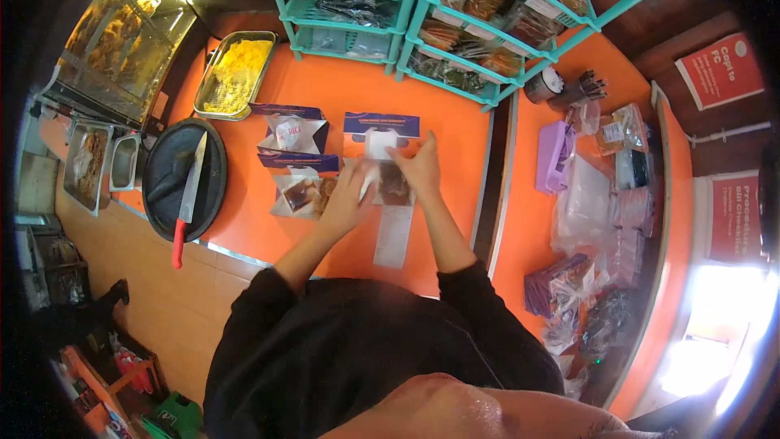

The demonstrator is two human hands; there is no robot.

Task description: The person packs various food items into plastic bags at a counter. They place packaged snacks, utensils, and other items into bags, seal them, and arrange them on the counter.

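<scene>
My left hand [347, 199] is closed, its fingers slightly blurred around something whitish that I cannot make out. Across from it, my right hand [419, 169] grips the right side of an open takeaway box [382, 120] with a dark purple lid, thumb reaching inward. A small white piece [379, 144] lies inside, in front of the lid. Between my hands sits a dark brown packet [395, 182], partly covered by my fingers. A long paper receipt [393, 237] lies on the counter just below. Left of my hands stand two more open boxes, one holding a dark packet [301, 193].
A large knife [193, 183] with a red handle rests on a round black board [213, 203]. Behind it are a metal tray of yellow food [238, 73] and a lit glass cabinet [122, 45]. Teal shelf racks [345, 8] line the back; a lilac holder [554, 157] stands right.
</scene>
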